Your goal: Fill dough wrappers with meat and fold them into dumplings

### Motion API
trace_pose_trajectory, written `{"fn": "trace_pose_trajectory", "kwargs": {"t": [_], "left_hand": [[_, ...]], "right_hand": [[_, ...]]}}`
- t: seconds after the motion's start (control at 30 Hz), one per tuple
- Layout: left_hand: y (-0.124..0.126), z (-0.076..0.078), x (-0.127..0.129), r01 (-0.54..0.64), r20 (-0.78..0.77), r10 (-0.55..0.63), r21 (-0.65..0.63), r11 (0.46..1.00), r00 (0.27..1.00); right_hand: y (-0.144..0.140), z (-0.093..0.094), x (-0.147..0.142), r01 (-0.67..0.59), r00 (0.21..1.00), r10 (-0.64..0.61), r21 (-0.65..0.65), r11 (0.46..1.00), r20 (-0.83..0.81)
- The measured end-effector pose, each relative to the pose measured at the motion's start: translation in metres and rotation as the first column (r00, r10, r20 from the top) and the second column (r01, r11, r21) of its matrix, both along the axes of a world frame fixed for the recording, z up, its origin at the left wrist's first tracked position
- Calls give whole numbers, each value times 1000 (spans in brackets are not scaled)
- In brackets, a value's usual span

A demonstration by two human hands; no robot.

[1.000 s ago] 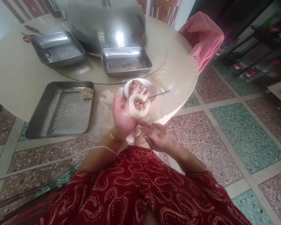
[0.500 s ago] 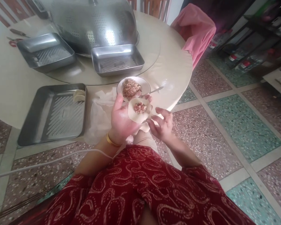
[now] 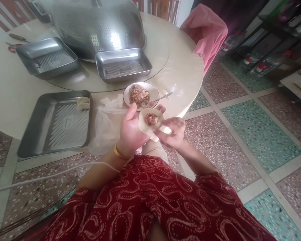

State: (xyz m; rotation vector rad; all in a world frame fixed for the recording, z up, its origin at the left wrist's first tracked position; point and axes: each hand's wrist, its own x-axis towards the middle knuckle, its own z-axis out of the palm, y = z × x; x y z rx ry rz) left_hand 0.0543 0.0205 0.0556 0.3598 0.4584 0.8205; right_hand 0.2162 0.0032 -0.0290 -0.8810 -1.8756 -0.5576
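My left hand (image 3: 130, 129) lies palm up and carries a round dumpling wrapper (image 3: 149, 121) with a dab of minced meat in its middle. My right hand (image 3: 173, 132) has come up beside it, and its fingertips touch the wrapper's right edge. Just beyond my hands a white plate (image 3: 126, 93) of minced filling stands on the table, with a metal spoon (image 3: 162, 97) resting in it. To the left a steel tray (image 3: 54, 124) holds folded dumplings (image 3: 82, 103) in its far right corner.
Two more steel trays (image 3: 46, 57) (image 3: 122, 65) and a large perforated steel colander (image 3: 95, 23) stand on the round table's glass turntable. A clear plastic sheet (image 3: 104, 124) lies by the table edge. A pink cloth (image 3: 205, 33) hangs over a chair at the right.
My right hand rose from below the wrapper to its right edge and now touches it. The view shifted slightly; my left hand kept holding the filled wrapper.
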Motion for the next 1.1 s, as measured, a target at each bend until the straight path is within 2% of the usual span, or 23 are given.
{"fn": "trace_pose_trajectory", "kwargs": {"t": [0.07, 0.17, 0.27, 0.43, 0.53, 0.67, 0.83, 1.1], "left_hand": [[-1, 1, 0, 5, -14, -5, -12, 1000, 1000], [-4, -2, 1, -21, -4, 21, 12, 1000, 1000], [-7, -9, 2, -18, 33, 16, 65, 998, 999], [-9, -19, 2, -23, 14, 22, 116, 993, 1000], [-9, -20, 1, -4, -11, 5, 95, 995, 1000], [-8, -19, 1, 0, -59, 8, 129, 992, 998], [-8, -19, 2, 66, -79, -53, 168, 984, 995], [-7, -31, 0, 109, -230, -56, 223, 969, 972]], "right_hand": [[0, 5, 0, 12, 996, -18, 76, 997, 84], [0, 12, -2, -35, 994, 19, 161, 986, 104], [-1, 15, -7, -94, 993, 80, 168, 981, 91], [-3, 14, -12, -106, 993, 95, 174, 979, 71], [-4, 14, -13, -130, 991, 128, 143, 981, 23], [-4, 13, -14, -122, 992, 123, 107, 987, 1], [-2, 10, -13, -163, 986, 164, 90, 982, 5], [-3, 17, -7, -102, 994, 96, 116, 988, 54]]}}
